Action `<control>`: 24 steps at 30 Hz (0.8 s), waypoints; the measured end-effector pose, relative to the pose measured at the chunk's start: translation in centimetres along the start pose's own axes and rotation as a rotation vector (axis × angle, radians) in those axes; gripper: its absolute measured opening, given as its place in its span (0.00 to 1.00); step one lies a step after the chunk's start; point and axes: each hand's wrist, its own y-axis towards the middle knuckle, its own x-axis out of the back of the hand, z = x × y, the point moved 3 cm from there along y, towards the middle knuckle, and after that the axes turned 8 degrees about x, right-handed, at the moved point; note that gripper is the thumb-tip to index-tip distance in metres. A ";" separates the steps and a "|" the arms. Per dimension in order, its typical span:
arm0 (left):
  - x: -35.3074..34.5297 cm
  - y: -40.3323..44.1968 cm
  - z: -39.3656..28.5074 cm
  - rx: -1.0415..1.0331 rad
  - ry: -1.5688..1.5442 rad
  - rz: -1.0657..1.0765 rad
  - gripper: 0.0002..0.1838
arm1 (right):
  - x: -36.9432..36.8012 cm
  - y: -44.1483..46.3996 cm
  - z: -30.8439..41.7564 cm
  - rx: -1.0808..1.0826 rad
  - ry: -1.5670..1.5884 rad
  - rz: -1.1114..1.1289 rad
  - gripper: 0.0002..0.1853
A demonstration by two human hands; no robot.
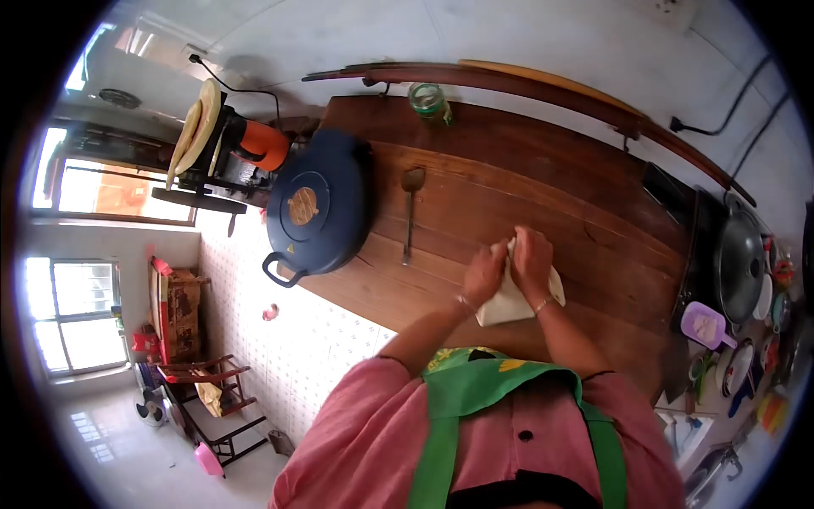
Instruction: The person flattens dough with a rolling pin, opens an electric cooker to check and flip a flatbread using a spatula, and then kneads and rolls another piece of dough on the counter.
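Observation:
On the wooden table in front of me lies a cream-coloured soft piece (505, 307), with a straight lower edge and a rounded right end. Whether it is dough or cloth I cannot tell. My left hand (485, 273) is closed at its upper left side. My right hand (532, 261) is closed on its upper part, close beside the left, and hides much of it. A metal spatula (409, 212) with a broad dark blade lies on the table to the left of my hands.
A blue electric pan (318, 212) with its lid down stands at the table's left end. Against the wall is a glass jar (426, 99). A wok (739, 263) and a purple scoop (705, 325) are at right. Chairs (212, 386) stand at lower left.

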 end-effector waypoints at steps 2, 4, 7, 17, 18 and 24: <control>0.7 2.4 -0.6 -0.031 0.002 0.074 0.26 | -0.7 0.1 -1.3 -0.050 0.030 -0.002 0.13; 2.1 0.8 -2.0 -0.078 0.006 0.085 0.25 | -0.1 -0.9 -1.8 -0.140 0.034 0.037 0.14; 5.3 -3.0 -5.6 -0.366 -0.321 0.076 0.30 | 6.2 -0.7 0.6 -0.575 0.717 0.139 0.17; -0.7 -4.9 -0.7 0.056 0.143 -0.084 0.35 | 1.0 -1.9 1.5 -0.008 0.040 0.160 0.07; 0.4 -2.4 -1.2 0.167 0.085 0.047 0.35 | 0.1 -0.8 0.8 -0.066 0.014 0.120 0.08; 1.8 5.4 -1.3 -0.217 0.058 -0.055 0.36 | -1.5 3.2 -2.6 -0.160 0.021 -0.149 0.16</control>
